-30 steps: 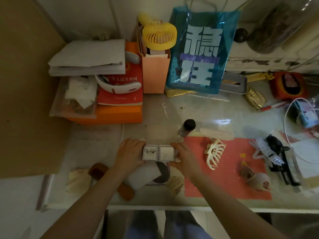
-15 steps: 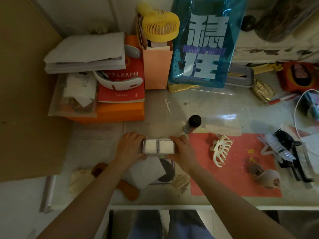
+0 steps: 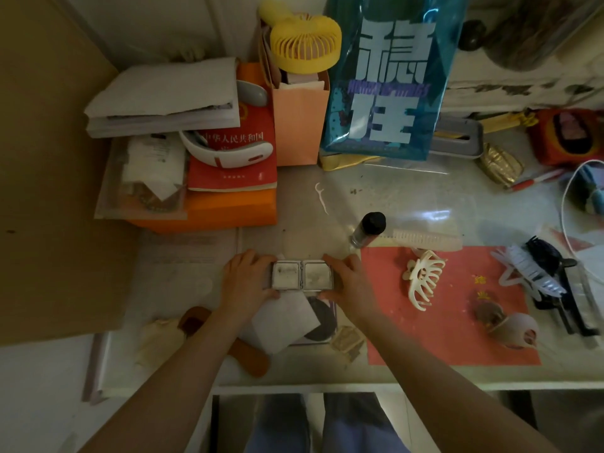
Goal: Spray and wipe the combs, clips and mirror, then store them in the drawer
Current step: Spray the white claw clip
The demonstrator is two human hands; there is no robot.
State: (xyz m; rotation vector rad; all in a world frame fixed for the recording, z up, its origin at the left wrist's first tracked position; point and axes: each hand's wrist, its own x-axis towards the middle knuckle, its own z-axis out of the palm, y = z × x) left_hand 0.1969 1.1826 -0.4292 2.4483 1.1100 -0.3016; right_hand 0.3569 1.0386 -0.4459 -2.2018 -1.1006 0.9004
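Dim light blurs detail. Left hand (image 3: 247, 280) and right hand (image 3: 349, 282) each grip an end of the open folding mirror (image 3: 302, 275), two panels side by side. Right of the mirror: one spray bottle (image 3: 367, 229), one pale comb (image 3: 426, 240), one cream claw clip (image 3: 423, 278); the farther clips tangle, uncountable.

We look down on a pale desk (image 3: 425, 197) with a glossy top that catches a soft glare, and the light around it is dim. A white wall (image 3: 157, 24) rises behind it, and a tan board (image 3: 49, 191) stands along the left side.
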